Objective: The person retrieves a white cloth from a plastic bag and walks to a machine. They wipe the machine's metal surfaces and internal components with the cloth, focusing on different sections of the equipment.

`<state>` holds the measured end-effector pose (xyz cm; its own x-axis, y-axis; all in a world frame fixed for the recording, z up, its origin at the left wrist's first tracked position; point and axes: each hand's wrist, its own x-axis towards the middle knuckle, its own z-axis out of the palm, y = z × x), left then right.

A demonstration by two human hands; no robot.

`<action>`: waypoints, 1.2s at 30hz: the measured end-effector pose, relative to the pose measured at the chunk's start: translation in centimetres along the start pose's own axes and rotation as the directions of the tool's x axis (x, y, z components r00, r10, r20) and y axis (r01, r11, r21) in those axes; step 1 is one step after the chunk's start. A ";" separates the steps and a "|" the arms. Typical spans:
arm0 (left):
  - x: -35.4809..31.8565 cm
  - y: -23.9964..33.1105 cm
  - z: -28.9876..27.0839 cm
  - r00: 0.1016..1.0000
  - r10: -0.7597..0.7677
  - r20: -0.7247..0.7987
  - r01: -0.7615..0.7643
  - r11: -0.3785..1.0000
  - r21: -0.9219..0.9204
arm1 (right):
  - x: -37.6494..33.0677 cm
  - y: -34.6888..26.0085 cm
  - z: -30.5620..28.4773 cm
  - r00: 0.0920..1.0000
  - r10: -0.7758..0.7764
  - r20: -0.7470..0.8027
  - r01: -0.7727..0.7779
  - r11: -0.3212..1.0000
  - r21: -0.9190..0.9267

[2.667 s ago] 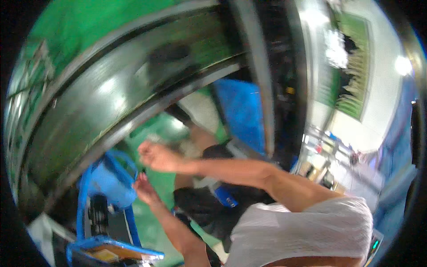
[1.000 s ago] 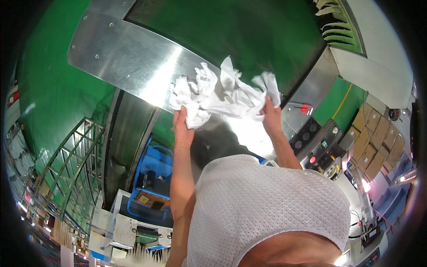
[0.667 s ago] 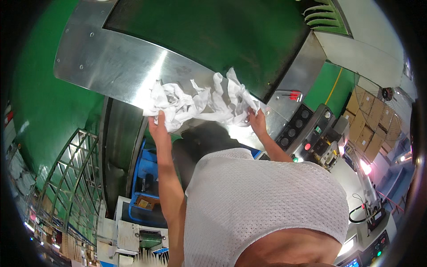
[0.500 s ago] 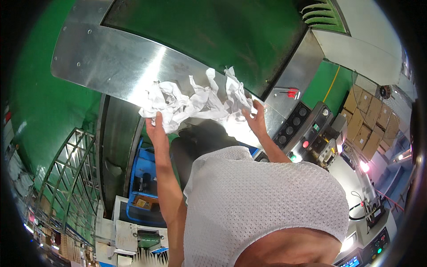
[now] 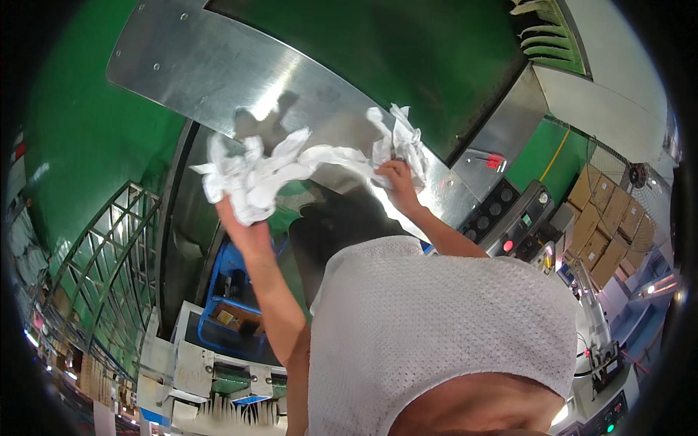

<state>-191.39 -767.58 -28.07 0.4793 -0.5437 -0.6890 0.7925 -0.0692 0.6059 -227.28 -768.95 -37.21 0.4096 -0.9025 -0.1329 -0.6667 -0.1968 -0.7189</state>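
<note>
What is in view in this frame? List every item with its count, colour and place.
White rag: one, crumpled, stretched between both hands against the panel.
Steel panel: one, shiny silver, curved across the upper left and centre.
Green machine housing: one, behind and around the panel.
Wire guard: one, green mesh, left side.
Blue tray: one, below the left arm, small parts inside.
Control panel: one, dark with buttons, one lit red, right of centre.
Cardboard boxes: several, brown, stacked at far right.
White mesh shirt: one, lower centre.
Left hand: fingers closed on the rag.
Right hand: fingers gripping the rag's other end.
</note>
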 end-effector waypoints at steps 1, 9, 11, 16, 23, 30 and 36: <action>-0.1 1.6 -0.4 1.000 -0.007 0.009 0.007 0.999 -0.049 | -0.4 0.7 -0.6 1.000 0.004 0.006 -0.004 1.000 -0.016; -6.9 4.8 -3.2 0.980 0.154 -0.124 -0.169 0.979 -0.116 | 5.1 -11.3 -6.3 0.995 -0.074 0.071 0.068 0.994 0.088; -8.3 2.3 -4.9 0.962 0.241 -0.127 -0.226 0.967 0.120 | 7.8 -15.8 -5.3 0.977 -0.141 0.163 0.076 0.933 0.351; -12.9 1.8 -6.0 0.968 0.238 -0.084 -0.252 0.922 -0.293 | 5.1 -19.5 8.6 0.755 -0.201 0.624 -0.364 0.662 0.655; -16.9 -4.4 -19.6 0.999 -0.029 -0.025 0.038 0.827 0.561 | -2.8 -24.3 14.8 0.219 -0.011 0.976 -0.866 0.459 0.200; -11.0 -14.0 -32.6 0.750 0.270 -0.604 0.043 0.891 0.452 | -9.7 -16.1 31.9 0.160 0.339 0.927 -0.983 0.135 0.121; 2.4 -22.1 -54.3 0.333 -0.068 -0.940 -0.261 0.952 -0.161 | -6.0 -11.4 55.4 0.241 0.486 0.840 -0.901 0.434 0.008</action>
<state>-187.27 -721.90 -64.69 0.4601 0.6104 -0.6447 0.6902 0.2109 0.6922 -187.64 -740.10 -66.08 0.2975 0.0080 -0.9547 -0.6533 0.7309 -0.1975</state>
